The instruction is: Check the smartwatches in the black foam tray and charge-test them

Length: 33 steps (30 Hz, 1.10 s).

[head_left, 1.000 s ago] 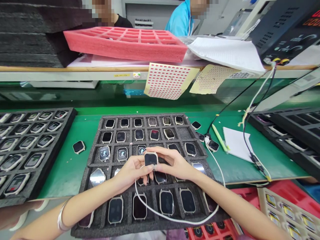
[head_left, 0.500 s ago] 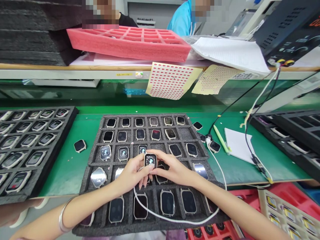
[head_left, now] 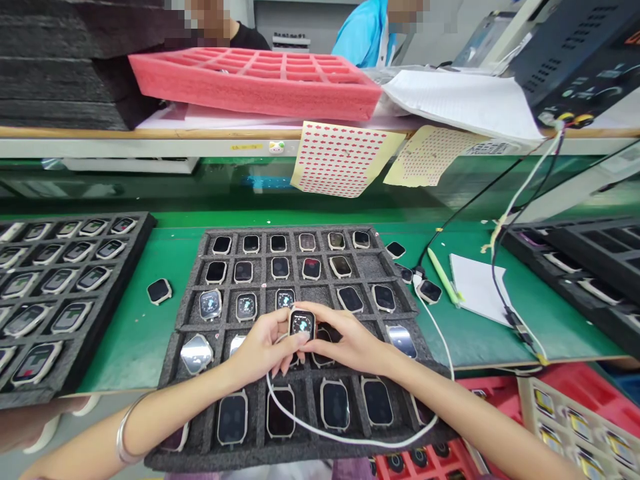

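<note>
Just now: the smartwatch (head_left: 302, 325) has its screen lit with a round dial, where it was dark a second ago.
Left hand (head_left: 260, 348): nearly closed, thumb and fingers pinching the watch's left and lower edges.
Right hand (head_left: 353, 338): curled, fingertips closed on the watch's right and lower edges.
Watch: lifted between both hands, over the middle of the charcoal foam tray (head_left: 295, 230).
Around: white cable (head_left: 350, 437) looping at 6 o'clock; loose watch (head_left: 159, 291) on the green mat (head_left: 125, 333) at 9 o'clock.

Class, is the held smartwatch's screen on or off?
On: the smartwatch screen is lit, showing a bright image.
</note>
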### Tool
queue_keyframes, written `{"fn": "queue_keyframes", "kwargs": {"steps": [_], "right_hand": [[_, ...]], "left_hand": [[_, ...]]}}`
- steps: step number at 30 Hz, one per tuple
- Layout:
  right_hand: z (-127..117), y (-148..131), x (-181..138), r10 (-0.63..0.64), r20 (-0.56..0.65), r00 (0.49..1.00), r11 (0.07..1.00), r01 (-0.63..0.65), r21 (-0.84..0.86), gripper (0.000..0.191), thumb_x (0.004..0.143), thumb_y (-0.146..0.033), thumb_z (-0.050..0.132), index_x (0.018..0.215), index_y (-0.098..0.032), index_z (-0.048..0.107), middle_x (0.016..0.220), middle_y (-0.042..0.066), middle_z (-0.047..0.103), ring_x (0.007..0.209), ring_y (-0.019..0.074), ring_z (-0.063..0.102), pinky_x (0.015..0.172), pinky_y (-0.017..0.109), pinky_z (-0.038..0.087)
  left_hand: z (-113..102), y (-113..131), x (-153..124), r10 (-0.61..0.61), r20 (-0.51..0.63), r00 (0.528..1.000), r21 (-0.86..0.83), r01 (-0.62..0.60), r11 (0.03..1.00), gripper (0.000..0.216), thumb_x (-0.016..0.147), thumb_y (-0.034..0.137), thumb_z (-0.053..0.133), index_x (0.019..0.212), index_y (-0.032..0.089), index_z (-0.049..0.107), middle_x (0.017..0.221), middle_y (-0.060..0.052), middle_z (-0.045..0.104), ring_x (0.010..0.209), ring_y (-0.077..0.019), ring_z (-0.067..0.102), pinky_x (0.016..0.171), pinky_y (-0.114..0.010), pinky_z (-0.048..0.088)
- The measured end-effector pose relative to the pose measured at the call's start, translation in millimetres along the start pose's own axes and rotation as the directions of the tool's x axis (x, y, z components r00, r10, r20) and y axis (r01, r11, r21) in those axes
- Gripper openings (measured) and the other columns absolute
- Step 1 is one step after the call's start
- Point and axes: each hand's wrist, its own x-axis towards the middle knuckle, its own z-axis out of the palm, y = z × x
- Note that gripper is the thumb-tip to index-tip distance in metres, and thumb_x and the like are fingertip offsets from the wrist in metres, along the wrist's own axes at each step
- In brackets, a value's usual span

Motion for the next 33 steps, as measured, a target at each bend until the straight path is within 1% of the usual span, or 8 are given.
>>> {"fn": "queue_keyframes", "kwargs": {"steps": [3,5,8,10,15,19,27,33], "right_hand": [[-6,-1,2,-0.02,-0.038,0.999,0.996,0.016,-0.093,0.054,0.084,-0.033,0.065,0.131,-0.021,0.044,0.11,0.008,0.062,0.094,0.0206,0.062,0.082,0.034,0.053],[-10,-3,3,-0.05,-0.082,0.995,0.984,0.035,-0.177,0.057,0.081,-0.032,0.068,0.132,-0.02,0.044,0.112,0.009,0.057,0.101,0.0222,0.058,0.086,0.036,0.051],[-15,-6,1,-0.088,-0.113,0.99,0.959,0.053,-0.279,0.06,0.082,-0.026,0.066,0.135,-0.019,0.04,0.119,0.012,0.051,0.112,0.0243,0.05,0.094,0.04,0.046],[-18,-8,0,-0.091,-0.092,0.992,0.948,0.058,-0.314,0.055,0.083,-0.024,0.064,0.134,-0.018,0.042,0.12,0.012,0.051,0.112,0.0242,0.05,0.095,0.04,0.045],[-22,-10,3,-0.027,-0.074,0.997,0.975,0.01,-0.222,0.049,0.078,-0.023,0.068,0.125,-0.018,0.053,0.107,0.009,0.056,0.099,0.022,0.057,0.087,0.036,0.049],[-24,-10,6,0.003,-0.068,0.998,0.994,-0.011,-0.111,0.039,0.076,-0.023,0.071,0.114,-0.019,0.061,0.098,0.006,0.057,0.09,0.0194,0.058,0.082,0.033,0.049],[-24,-12,8,0.016,-0.032,0.999,0.997,-0.019,-0.079,0.035,0.077,-0.025,0.072,0.11,-0.017,0.062,0.102,0.007,0.058,0.094,0.0197,0.057,0.084,0.033,0.047],[-22,-18,7,-0.017,-0.002,1.0,0.993,0.016,-0.119,0.04,0.081,-0.025,0.068,0.119,-0.016,0.057,0.106,0.009,0.06,0.097,0.0208,0.058,0.085,0.033,0.047]], "left_hand": [[1,-3,2,0.011,-0.043,0.999,0.002,-0.01,1.0,0.023,0.084,0.034,0.058,0.093,0.014,0.051,0.062,0.003,0.058,0.035,-0.0033,0.046,0.029,-0.011,0.034],[1,-5,4,0.001,-0.053,0.999,-0.006,-0.001,1.0,0.022,0.082,0.031,0.061,0.091,0.014,0.051,0.064,0.004,0.057,0.037,-0.0035,0.048,0.031,-0.012,0.036],[2,-6,5,-0.01,-0.017,1.0,-0.017,0.01,1.0,0.031,0.072,0.023,0.071,0.094,0.015,0.051,0.075,0.002,0.06,0.047,-0.0052,0.053,0.037,-0.014,0.045],[3,-5,4,-0.012,0.001,1.0,-0.017,0.012,1.0,0.035,0.069,0.018,0.074,0.097,0.015,0.052,0.082,0.0,0.062,0.053,-0.0067,0.056,0.041,-0.015,0.049],[5,-2,4,-0.054,-0.002,0.999,-0.016,0.054,0.998,0.016,0.08,0.023,0.061,0.09,0.012,0.057,0.07,-0.001,0.063,0.056,-0.0104,0.062,0.044,-0.017,0.051],[3,-1,5,-0.042,-0.001,0.999,-0.031,0.041,0.999,0.017,0.082,0.027,0.06,0.086,0.01,0.06,0.077,-0.006,0.066,0.061,-0.0132,0.065,0.045,-0.019,0.052],[3,2,-1,-0.019,-0.033,0.999,-0.031,0.018,0.999,0.016,0.08,0.023,0.062,0.087,0.009,0.062,0.074,-0.005,0.066,0.059,-0.0129,0.066,0.044,-0.017,0.052],[5,-2,-2,-0.028,-0.054,0.998,-0.016,0.028,0.999,0.013,0.079,0.023,0.062,0.083,0.01,0.061,0.065,-0.003,0.064,0.055,-0.0137,0.065,0.042,-0.018,0.051]]}}
